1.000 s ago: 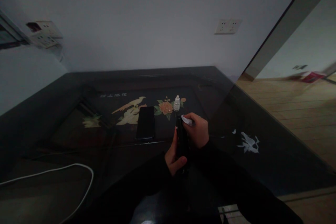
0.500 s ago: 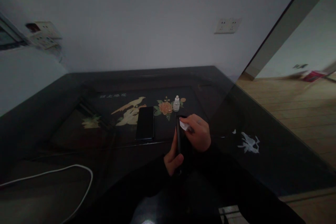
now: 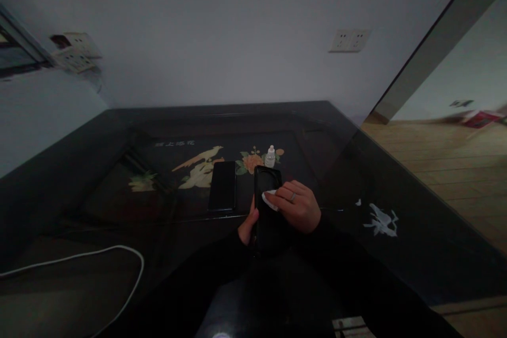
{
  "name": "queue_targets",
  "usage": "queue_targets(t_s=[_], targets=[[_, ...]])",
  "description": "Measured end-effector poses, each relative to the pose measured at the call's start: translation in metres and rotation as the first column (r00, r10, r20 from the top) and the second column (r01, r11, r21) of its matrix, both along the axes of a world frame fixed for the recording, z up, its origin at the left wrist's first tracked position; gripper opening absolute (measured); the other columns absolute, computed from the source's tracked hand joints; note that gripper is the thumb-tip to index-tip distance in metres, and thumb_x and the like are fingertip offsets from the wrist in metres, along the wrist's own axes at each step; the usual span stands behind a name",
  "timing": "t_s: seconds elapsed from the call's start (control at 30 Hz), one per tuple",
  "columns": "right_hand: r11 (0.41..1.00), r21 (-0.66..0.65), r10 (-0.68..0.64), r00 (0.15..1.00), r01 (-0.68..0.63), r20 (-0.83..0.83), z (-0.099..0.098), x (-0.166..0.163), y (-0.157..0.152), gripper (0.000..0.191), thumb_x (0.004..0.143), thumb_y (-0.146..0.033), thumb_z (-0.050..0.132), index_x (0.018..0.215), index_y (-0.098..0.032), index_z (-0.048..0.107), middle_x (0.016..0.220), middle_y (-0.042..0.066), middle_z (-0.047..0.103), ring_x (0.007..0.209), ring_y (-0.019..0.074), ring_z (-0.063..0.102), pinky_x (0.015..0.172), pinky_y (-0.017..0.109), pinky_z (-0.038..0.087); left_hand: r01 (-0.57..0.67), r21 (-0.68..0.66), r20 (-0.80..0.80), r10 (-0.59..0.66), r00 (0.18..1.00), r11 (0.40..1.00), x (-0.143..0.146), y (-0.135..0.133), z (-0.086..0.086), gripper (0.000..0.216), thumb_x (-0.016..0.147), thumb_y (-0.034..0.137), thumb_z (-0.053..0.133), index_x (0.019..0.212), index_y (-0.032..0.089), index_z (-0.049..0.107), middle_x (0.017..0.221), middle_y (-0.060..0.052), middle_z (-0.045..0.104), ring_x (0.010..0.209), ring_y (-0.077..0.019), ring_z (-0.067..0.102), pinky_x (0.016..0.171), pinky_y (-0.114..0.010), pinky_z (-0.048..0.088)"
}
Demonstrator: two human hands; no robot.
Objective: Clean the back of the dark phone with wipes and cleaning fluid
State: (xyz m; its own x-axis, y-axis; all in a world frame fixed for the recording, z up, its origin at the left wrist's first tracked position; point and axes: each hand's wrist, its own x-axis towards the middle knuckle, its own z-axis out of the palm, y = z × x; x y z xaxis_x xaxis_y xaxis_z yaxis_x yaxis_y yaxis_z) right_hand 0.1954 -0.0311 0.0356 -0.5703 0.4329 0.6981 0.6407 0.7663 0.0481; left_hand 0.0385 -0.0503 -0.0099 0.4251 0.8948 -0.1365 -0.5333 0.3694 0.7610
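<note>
My left hand [image 3: 247, 227] is closed around the left edge of a black phone case [image 3: 266, 229], tilted up with its broad side facing me and a large rounded shape at its upper end. Pinched in my right hand [image 3: 300, 206], which wears a ring, is a small white tissue [image 3: 270, 200] pressed on the case's surface. Flat on the table to the left lies a black phone [image 3: 222, 186], dark screen up. Just beyond the case stands a small clear dropper bottle [image 3: 270, 158] with a white cap.
The dark, glossy table [image 3: 158, 245] carries inlaid bird and flower pictures. A white cable [image 3: 119, 247] curves over its left front. Wall sockets [image 3: 350, 40] are on the wall behind. Beyond the table's right edge is wooden flooring [image 3: 447, 174].
The phone case has turned from edge-on to show its broad side. My right hand with the tissue has moved a little down over it. The view has shifted slightly left.
</note>
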Motion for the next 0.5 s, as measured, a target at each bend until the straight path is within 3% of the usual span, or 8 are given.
queue_targets(t_s=[0.1,0.17,0.27,0.37,0.5], targets=[[0.994,-0.073,-0.089,0.976,0.076,-0.198,0.0,0.01,0.004,0.023,0.082,-0.011,0.047,0.093,-0.02,0.065,0.076,0.004,0.061,0.071,0.0154,0.053,0.063,0.03,0.041,0.129,-0.038,0.058,-0.127,0.99,0.991,-0.009,0.005,0.007,0.05,0.081,0.051,0.043,0.115,0.016,0.05,0.119,-0.012,0.052,0.106,-0.027,0.051,0.085,-0.049,0.041],[0.98,-0.126,-0.192,0.908,0.155,-0.372,0.001,0.018,0.007,0.022,0.08,-0.012,0.049,0.092,-0.021,0.065,0.082,0.005,0.06,0.077,0.0165,0.055,0.067,0.031,0.044,0.245,-0.08,0.151,-0.232,0.961,0.966,-0.013,0.009,0.008,0.064,0.074,0.062,0.042,0.116,0.015,0.051,0.121,-0.015,0.052,0.107,-0.0326,0.05,0.083,-0.055,0.039],[0.958,-0.188,-0.285,0.806,0.218,-0.519,0.002,0.024,0.01,0.016,0.079,-0.014,0.053,0.087,-0.021,0.065,0.084,0.005,0.06,0.079,0.017,0.057,0.07,0.032,0.046,0.379,-0.12,0.32,-0.325,0.89,0.918,-0.015,0.013,0.004,0.066,0.071,0.064,0.042,0.116,0.016,0.051,0.126,-0.014,0.05,0.109,-0.0307,0.049,0.083,-0.053,0.039],[0.955,-0.197,-0.296,0.791,0.224,-0.536,0.002,0.022,0.009,0.015,0.079,-0.013,0.053,0.085,-0.02,0.064,0.081,0.004,0.061,0.077,0.0167,0.057,0.069,0.031,0.046,0.427,-0.122,0.347,-0.364,0.864,0.896,-0.014,0.013,-0.001,0.067,0.072,0.065,0.04,0.118,0.017,0.051,0.132,-0.013,0.044,0.115,-0.031,0.044,0.085,-0.051,0.038],[0.953,-0.112,-0.304,0.875,0.283,-0.377,0.003,0.005,0.005,0.017,0.079,-0.012,0.052,0.089,-0.018,0.064,0.079,0.005,0.062,0.076,0.018,0.055,0.068,0.031,0.042,0.431,-0.05,0.247,-0.407,0.879,0.901,-0.01,0.009,-0.009,0.069,0.073,0.068,0.034,0.116,0.017,0.052,0.13,-0.013,0.045,0.115,-0.0339,0.044,0.085,-0.054,0.037]])
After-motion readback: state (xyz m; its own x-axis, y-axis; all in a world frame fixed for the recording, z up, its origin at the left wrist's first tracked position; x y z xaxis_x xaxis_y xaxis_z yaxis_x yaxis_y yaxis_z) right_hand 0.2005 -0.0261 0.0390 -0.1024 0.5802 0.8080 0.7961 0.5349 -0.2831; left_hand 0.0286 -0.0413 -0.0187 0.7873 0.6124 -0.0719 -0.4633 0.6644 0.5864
